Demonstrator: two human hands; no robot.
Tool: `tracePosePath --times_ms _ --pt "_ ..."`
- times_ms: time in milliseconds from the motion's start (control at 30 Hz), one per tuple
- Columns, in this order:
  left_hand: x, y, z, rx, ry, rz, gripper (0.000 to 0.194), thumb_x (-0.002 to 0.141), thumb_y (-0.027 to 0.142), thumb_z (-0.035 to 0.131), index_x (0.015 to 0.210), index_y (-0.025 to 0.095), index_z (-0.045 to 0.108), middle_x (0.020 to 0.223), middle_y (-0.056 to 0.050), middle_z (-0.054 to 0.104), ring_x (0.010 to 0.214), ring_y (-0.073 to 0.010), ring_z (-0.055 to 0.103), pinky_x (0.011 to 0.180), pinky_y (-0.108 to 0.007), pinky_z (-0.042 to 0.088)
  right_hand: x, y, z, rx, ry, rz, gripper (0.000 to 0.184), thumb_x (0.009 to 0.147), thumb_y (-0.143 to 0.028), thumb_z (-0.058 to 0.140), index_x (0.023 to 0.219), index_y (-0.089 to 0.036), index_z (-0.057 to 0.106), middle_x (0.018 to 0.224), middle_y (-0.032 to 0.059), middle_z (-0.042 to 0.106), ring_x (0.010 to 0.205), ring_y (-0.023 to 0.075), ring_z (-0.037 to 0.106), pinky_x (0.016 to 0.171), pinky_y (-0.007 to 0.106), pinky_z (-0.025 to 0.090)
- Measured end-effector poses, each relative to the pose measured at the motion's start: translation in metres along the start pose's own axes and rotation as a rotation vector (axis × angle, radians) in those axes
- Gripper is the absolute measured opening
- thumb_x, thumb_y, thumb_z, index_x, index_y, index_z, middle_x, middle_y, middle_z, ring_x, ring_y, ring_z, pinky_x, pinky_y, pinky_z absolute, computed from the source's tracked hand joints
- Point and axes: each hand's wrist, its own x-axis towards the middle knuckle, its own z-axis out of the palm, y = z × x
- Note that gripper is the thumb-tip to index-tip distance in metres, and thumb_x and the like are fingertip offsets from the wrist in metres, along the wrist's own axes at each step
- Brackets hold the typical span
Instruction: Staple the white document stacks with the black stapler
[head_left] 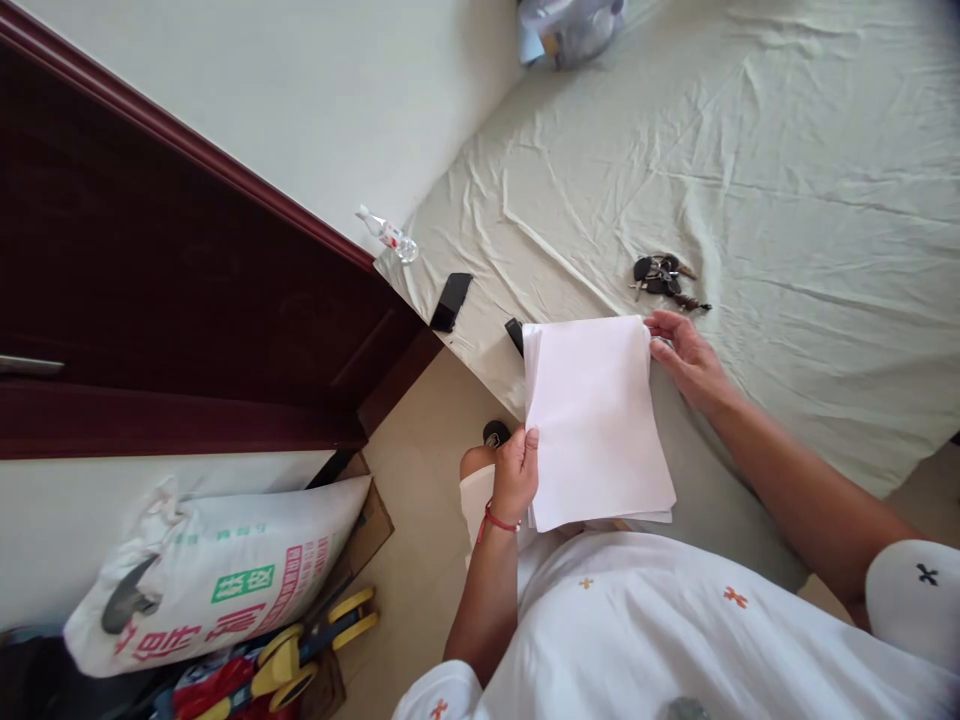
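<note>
A stack of white paper sheets (pixel 596 420) lies at the near edge of a bed with a pale green sheet (pixel 750 150). My left hand (pixel 516 475) grips the stack's near left edge, fingers curled round it; a red cord is on that wrist. My right hand (pixel 686 355) rests on the stack's far right corner, fingers closed on the paper's edge. A bunch of keys (pixel 664 277) lies just beyond my right hand.
A black phone-like object (pixel 451 301) and a small black item (pixel 514 335) lie near the bed's corner, a small bottle (pixel 388 234) beside the wall. A dark red door (pixel 150 300) stands left. A printed sack (pixel 217 570) and yellow-handled tools (pixel 315 640) sit on the floor.
</note>
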Motion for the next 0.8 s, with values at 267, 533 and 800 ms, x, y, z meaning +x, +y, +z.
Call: tracePosePath --times_ms 267,533,800 --pt "-0.002 -0.007 0.014 -0.35 0.047 -0.056 0.048 0.098 0.065 0.057 0.093 0.02 0.075 0.085 -0.005 0.072 0.083 -0.0184 0.063 0.085 -0.028 0.048 -0.009 -0.009 -0.005 0.333 -0.246 0.306 0.07 0.066 -0.059 0.094 0.123 -0.026 0.071 0.113 0.0096 0.08 0.103 0.0325 0.077 0.087 0.047 0.065" --pt "0.014 -0.006 0.032 -0.845 0.013 -0.228 0.038 0.082 0.054 0.084 0.103 0.022 0.079 0.119 -0.007 0.079 0.124 -0.0239 0.069 0.118 -0.037 0.045 -0.024 -0.02 -0.01 0.372 -0.419 0.481 0.048 0.067 -0.043 0.098 0.106 -0.023 0.078 0.094 0.0073 0.083 0.086 0.0304 0.081 0.076 0.043 0.069" --pt "0.033 0.006 0.032 -1.035 0.093 -0.466 0.063 0.042 0.037 0.105 0.096 0.018 0.08 0.091 -0.004 0.082 0.085 -0.0235 0.076 0.101 -0.045 0.058 -0.021 -0.022 -0.009 0.351 -0.492 0.448 0.046 0.069 -0.055 0.094 0.098 -0.022 0.08 0.09 0.0066 0.082 0.083 0.028 0.08 0.074 0.039 0.068"
